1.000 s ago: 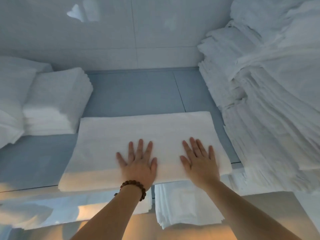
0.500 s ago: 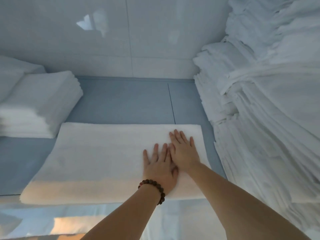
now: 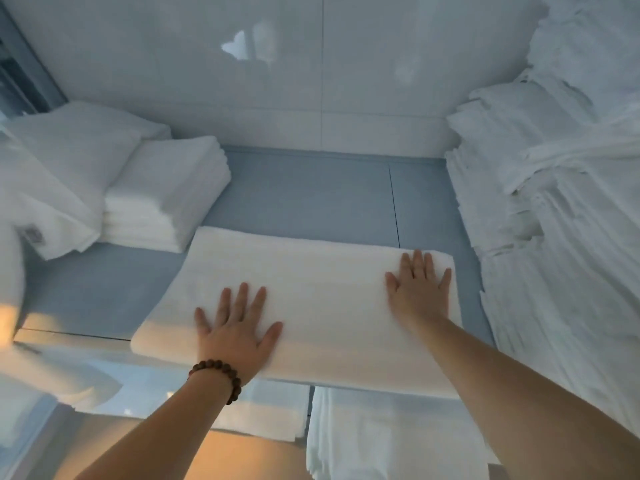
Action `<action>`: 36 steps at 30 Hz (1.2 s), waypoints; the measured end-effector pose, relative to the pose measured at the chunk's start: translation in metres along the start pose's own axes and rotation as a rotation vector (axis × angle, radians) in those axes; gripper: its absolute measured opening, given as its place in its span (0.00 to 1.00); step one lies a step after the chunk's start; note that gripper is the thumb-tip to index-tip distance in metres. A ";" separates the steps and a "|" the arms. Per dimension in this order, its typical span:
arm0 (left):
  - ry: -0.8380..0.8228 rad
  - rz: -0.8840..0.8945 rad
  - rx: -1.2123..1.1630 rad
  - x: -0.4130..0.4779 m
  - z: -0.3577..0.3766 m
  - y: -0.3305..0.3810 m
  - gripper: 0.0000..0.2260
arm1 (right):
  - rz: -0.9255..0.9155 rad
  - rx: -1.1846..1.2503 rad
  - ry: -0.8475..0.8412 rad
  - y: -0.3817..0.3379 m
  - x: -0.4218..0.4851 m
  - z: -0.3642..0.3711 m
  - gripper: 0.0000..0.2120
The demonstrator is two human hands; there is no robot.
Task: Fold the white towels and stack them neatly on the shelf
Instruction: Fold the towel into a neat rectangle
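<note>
The folded towel (image 3: 294, 306) is laid on the blue shelf (image 3: 304, 195), its near edge overhanging the front lip. It is pressed flat by the left hand (image 3: 235, 327) and right hand (image 3: 420, 292), fingers spread apart, nothing gripped. If uneven pressure were applied, the towel could be skewed or dragged off the lip.

You are standing at a linen storage alcove, the kind found in a hotel or laundry room. A flat grey-blue shelf (image 3: 304, 199) is backed by a glossy white tiled wall (image 3: 242, 81). Squared stacks of folded white towels (image 3: 166, 202) line its left, and a tall, ragged pile of white linen (image 3: 554, 202) fills its right.
</note>
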State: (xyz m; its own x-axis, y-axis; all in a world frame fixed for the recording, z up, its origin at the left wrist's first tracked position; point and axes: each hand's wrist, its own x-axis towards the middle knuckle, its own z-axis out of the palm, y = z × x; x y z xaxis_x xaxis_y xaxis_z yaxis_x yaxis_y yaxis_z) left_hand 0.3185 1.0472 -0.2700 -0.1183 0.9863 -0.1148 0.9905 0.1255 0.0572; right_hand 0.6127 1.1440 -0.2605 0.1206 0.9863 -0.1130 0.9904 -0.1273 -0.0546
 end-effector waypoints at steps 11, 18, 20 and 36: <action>0.055 0.004 -0.011 0.002 -0.001 -0.072 0.32 | -0.421 0.049 -0.055 -0.180 -0.092 0.028 0.29; 0.033 0.092 -0.005 0.025 -0.003 -0.069 0.32 | -0.424 -0.007 -0.009 -0.150 -0.066 0.028 0.29; 0.022 0.119 -0.003 0.040 -0.006 -0.072 0.32 | -0.486 -0.027 -0.009 -0.137 -0.056 0.027 0.29; -0.040 -0.083 -0.128 0.000 -0.001 0.013 0.29 | 0.037 0.208 -0.116 -0.171 -0.060 0.002 0.26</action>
State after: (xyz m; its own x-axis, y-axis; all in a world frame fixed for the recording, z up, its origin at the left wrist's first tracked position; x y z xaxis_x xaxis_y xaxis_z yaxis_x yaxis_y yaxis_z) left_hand 0.3317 1.0485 -0.2687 -0.1942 0.9673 -0.1633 0.9598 0.2217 0.1719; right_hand 0.4362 1.1063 -0.2467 0.1360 0.9633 -0.2316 0.9485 -0.1941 -0.2502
